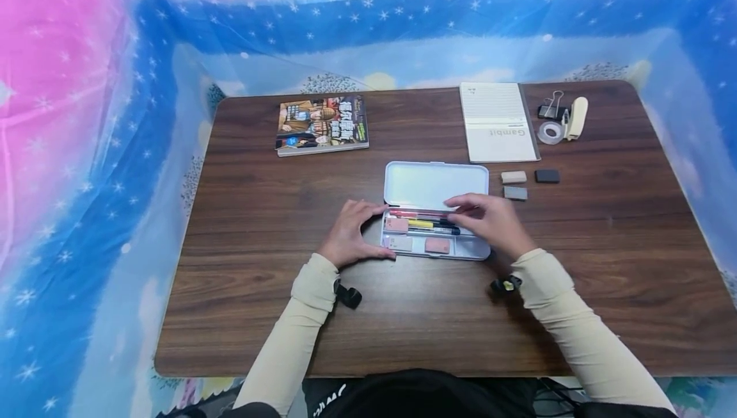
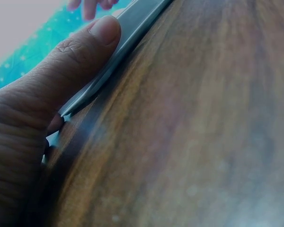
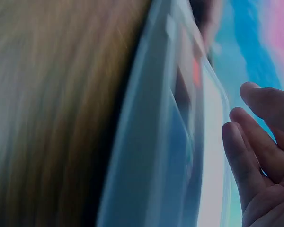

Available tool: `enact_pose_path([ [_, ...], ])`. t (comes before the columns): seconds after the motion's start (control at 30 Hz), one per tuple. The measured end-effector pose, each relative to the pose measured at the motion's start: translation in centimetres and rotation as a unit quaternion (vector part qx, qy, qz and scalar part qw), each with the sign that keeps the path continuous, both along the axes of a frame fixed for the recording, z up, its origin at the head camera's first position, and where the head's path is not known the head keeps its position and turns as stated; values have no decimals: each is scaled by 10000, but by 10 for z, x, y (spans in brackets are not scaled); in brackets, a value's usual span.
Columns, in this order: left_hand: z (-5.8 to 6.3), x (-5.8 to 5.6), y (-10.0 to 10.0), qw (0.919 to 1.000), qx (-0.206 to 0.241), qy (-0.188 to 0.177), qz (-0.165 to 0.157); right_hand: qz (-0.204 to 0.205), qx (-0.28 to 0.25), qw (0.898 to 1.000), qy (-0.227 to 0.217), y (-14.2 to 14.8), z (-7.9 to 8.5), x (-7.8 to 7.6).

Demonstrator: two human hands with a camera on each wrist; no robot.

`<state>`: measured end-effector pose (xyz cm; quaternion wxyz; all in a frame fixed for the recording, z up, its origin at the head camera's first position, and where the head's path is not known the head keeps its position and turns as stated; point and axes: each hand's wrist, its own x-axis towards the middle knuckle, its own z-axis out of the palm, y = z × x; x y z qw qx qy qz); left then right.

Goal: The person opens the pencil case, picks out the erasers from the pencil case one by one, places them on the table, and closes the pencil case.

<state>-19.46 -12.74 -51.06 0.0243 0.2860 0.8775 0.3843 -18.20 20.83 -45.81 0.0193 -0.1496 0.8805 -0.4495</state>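
Note:
An open white pencil case lies on the table in front of me, its lid folded back. In it are a red pen, a yellow pen and dark pens, partly hidden, plus a pink eraser atop them. A whitish eraser and another pink eraser lie in the front compartment. My left hand grips the case's left end, thumb along the front edge. Over the case's right part hovers my right hand, fingers loosely bent and holding nothing.
Right of the lid lie a white block, a grey one and a black one. Behind are a notebook, a tape roll, a binder clip and a stapler. A book lies back left.

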Motion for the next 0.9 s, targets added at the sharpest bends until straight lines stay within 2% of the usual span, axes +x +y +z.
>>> enact_pose_path([
  [0.17, 1, -1, 2, 10000, 5, -66, -11, 940, 504, 9940, 235, -47, -1, 0],
  [0.3, 2, -2, 3, 10000, -16, -65, -25, 1299, 873, 9866, 472, -68, -3, -4],
  [0.47, 2, -2, 3, 10000, -19, -69, -23, 1423, 1153, 9820, 464, -78, -5, -8],
  [0.67, 2, -1, 3, 10000, 3, -52, -9, 1427, 1224, 9818, 269, -80, -5, -12],
  [0.9, 0, 0, 2, 10000, 18, -40, -7, 1477, 957, 9837, 364, -77, -10, -13],
])
